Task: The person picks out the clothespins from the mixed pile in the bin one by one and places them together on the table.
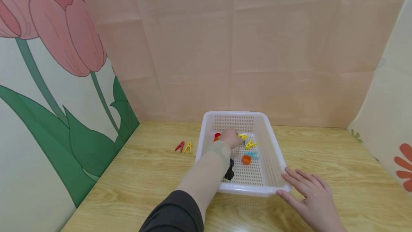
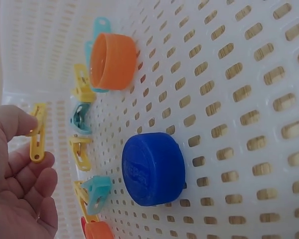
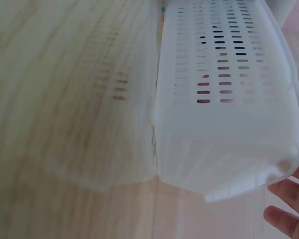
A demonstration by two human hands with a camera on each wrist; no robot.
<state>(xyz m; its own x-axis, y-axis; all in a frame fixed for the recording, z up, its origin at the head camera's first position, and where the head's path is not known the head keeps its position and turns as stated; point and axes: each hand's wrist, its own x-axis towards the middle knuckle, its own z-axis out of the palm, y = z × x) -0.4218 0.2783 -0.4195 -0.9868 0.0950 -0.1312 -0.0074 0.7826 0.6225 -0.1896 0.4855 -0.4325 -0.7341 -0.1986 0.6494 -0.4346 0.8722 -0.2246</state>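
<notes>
A white perforated plastic basket (image 1: 246, 189) stands on the wooden table. Inside it is my left hand (image 1: 230, 138), pinching a yellow clothespin (image 2: 38, 137) between thumb and fingers in the left wrist view. Close to that hand lie a teal clothespin (image 2: 96, 191), another yellow clothespin (image 2: 80, 152) and a blue bottle cap (image 2: 153, 169). An orange cap (image 1: 246, 159) sits beside a light blue clothespin (image 1: 252, 154) on the basket floor. My right hand (image 1: 311, 193) rests its extended fingers and thumb against the basket's near right corner.
Left of the basket, a red clothespin (image 1: 180, 146) and a yellow clothespin (image 1: 188, 148) lie on the table (image 1: 138, 182). A brown paper sheet (image 1: 231, 46) hangs behind. Tulip-patterned covering (image 1: 64, 38) borders the left side.
</notes>
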